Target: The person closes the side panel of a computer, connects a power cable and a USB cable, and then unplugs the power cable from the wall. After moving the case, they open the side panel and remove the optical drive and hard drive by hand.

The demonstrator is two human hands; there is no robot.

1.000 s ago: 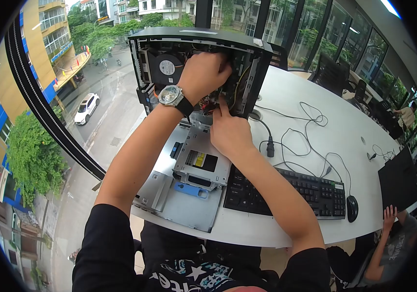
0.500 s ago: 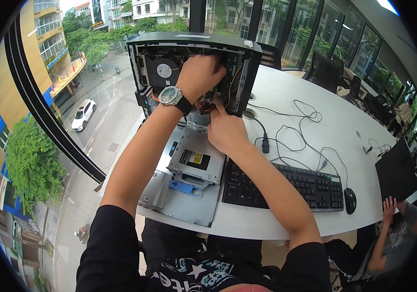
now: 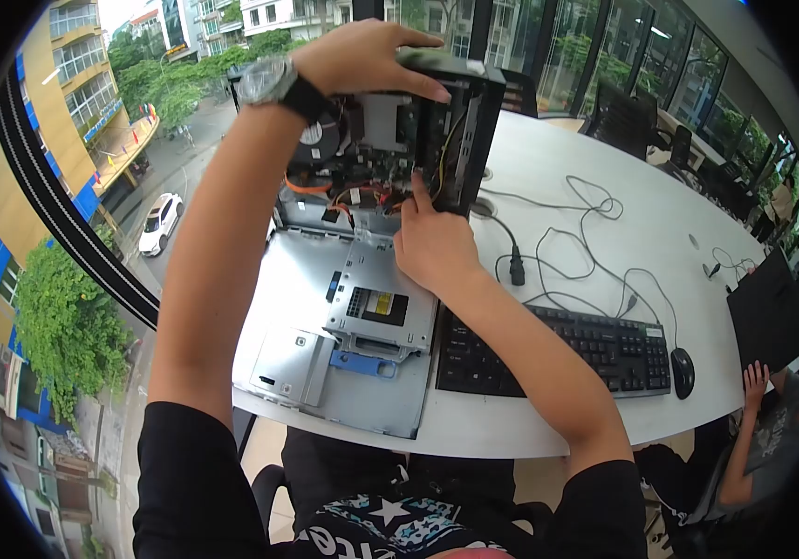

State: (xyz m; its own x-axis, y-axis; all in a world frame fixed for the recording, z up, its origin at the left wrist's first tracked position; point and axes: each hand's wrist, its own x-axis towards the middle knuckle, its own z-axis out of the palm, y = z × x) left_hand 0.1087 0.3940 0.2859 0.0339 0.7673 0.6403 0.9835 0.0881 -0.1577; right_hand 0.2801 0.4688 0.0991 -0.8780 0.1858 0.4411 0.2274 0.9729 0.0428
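A desktop computer case (image 3: pixel 472 140) stands opened toward me, its boards, fan and orange, red and yellow wires exposed. My left hand (image 3: pixel 362 58) is at its top edge, thumb and fingers stretched apart, with the edge showing between them. Inside the lower part of the case, the index finger of my right hand (image 3: pixel 437 244) points up against the parts near the wires. The other fingers of that hand are curled, and I see nothing held in them. Toward me lies the folded-down metal panel (image 3: pixel 371 410), carrying a drive cage (image 3: pixel 382 289) and a blue latch (image 3: pixel 362 363).
A black keyboard (image 3: pixel 604 359) and mouse (image 3: pixel 682 373) lie on the white table (image 3: pixel 548 154). Cables and a black power plug (image 3: pixel 517 268) spread behind them. Another person's hand (image 3: pixel 755 380) touches the table's right edge near a dark screen (image 3: pixel 767 307). Glass windows stand at the left.
My left hand has come out of the case and risen to its top edge, opening its fingers. My right hand stays low inside the case with its index finger extended.
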